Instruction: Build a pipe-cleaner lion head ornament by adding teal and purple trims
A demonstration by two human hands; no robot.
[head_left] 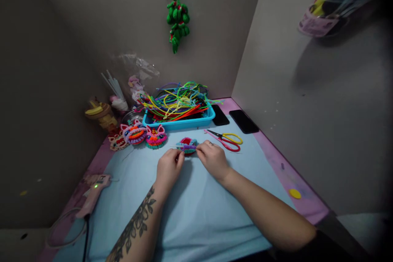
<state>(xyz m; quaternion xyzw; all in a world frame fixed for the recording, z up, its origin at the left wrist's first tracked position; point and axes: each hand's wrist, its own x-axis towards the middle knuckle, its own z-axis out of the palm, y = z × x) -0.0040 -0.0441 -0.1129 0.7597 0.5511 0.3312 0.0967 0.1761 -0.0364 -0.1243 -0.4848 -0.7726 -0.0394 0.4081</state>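
Observation:
A small round craft piece of fuzzy stems (187, 146), red, teal and purple, is between my hands over the blue cloth. My left hand (170, 166) is at its lower left, thumb and forefinger pinched together near its edge. On its right side, my right hand (212, 159) pinches the end of the purple strip. A thin pale stem sticks out to the left of the piece. Just left of it sit a pink animal-face piece (156, 137) and a similar purple and orange one (134, 133). Red and yellow scissors (225, 138) lie open to the right.
Behind the hands, a blue tray (181, 123) holds many colourful stems. Two dark phones (244, 121) lie at the back right. A pink glue gun (93, 196) with a cable is at left. Green craft pieces (178, 18) hang on the wall.

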